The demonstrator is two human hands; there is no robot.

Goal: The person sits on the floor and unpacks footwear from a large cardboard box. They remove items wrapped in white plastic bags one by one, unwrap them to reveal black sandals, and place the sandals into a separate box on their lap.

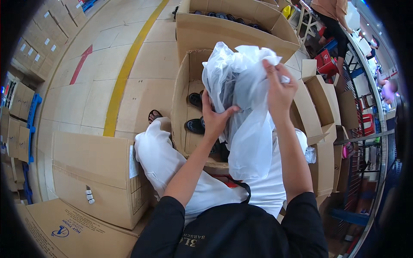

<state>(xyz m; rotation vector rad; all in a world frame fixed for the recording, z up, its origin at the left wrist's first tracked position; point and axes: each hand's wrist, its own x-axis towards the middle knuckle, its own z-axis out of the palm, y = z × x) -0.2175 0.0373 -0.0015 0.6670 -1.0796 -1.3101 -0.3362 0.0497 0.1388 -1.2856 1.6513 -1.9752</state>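
White plastic wrapping (pixel 251 148), thin, crumpled and see-through in places, is at the centre of the frame, held up in both hands above an open carton (pixel 180 96). Something greyish shows through its middle, too veiled to make out. The left hand's (pixel 216 118) grip is closed on the lower left side of the bundle, its thumb laid across the front toward the right and the fingers partly hidden at the edge. The right hand's (pixel 282 88) grip pinches the plastic at the upper right, thumb and fingers folded over its crumpled top. Beneath, black shoes (pixel 195 125) lie inside the carton, some partly covered by the left hand and the plastic. A larger open carton (pixel 232 36) at the upper centre holds more dark footwear. Cartons with raised flaps (pixel 312 112) stand at the right of centre, and a closed brown box (pixel 90 157) is at the lower left. A yellow stripe (pixel 119 90) crosses the tiled floor at the upper left, with a red arrow (pixel 81 64) beside it. Another person (pixel 330 15) is at the upper right.
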